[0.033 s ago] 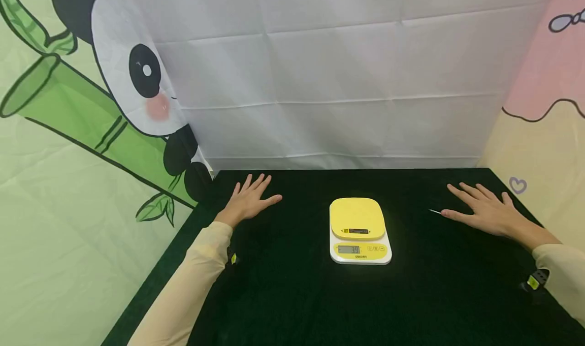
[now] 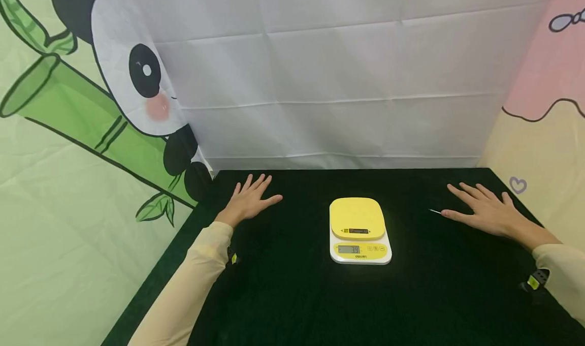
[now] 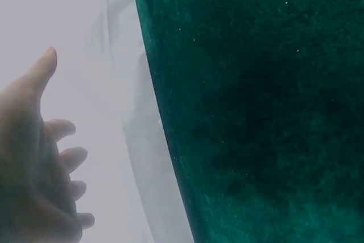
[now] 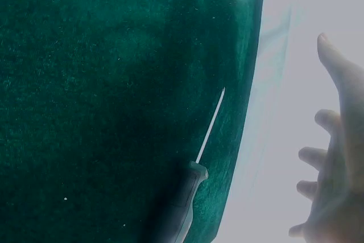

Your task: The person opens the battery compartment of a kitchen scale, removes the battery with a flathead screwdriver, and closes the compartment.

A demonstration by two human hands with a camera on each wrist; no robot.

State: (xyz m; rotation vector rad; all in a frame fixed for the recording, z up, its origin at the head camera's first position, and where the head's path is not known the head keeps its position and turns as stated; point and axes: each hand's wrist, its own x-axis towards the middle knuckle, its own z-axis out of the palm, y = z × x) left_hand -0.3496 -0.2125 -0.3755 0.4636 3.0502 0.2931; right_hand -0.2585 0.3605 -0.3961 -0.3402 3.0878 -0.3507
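Note:
My left hand (image 2: 248,202) is spread at the left of the dark green cloth, fingers straight, holding nothing. On the right side my right hand (image 2: 491,214) is also spread, with nothing gripped. Below that hand a screwdriver (image 4: 177,200) lies on the cloth; the right wrist view shows its dark handle and thin metal shaft. Only the tip of the shaft shows past my thumb in the head view; the handle is hidden there. Between the hands stands a yellow and white kitchen scale (image 2: 358,221), its small display (image 2: 349,249) lit with digits.
The dark green cloth (image 2: 292,295) covers the table. A white sheet (image 2: 320,82) hangs behind its far edge. At the left is a green printed cloth with a panda (image 2: 123,97), and at the right a pink and cream one (image 2: 544,143).

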